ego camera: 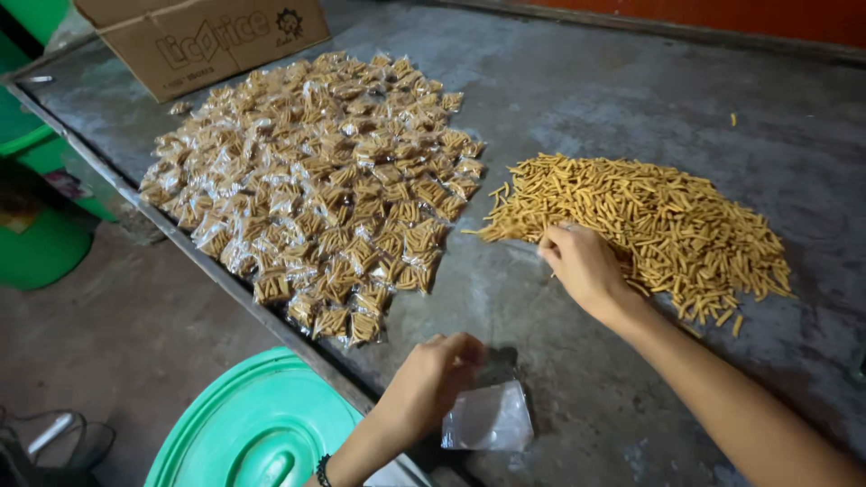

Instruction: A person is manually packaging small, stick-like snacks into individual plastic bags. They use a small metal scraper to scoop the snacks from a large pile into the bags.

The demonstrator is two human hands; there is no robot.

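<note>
The left hand (433, 379) pinches the limp, light clear plastic pouch (487, 417) at its mouth while the right hand (582, 266), fingers curled, gathers brittle snack sticks (649, 225) directly under its fingertips.

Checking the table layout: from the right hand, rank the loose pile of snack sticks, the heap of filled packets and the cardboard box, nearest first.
1. Loose pile of snack sticks, under the right hand.
2. Heap of filled packets, to its left.
3. Cardboard box, far left corner.

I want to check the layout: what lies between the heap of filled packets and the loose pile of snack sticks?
In the head view, only bare grey table separates the filled packets from the loose sticks.
</note>
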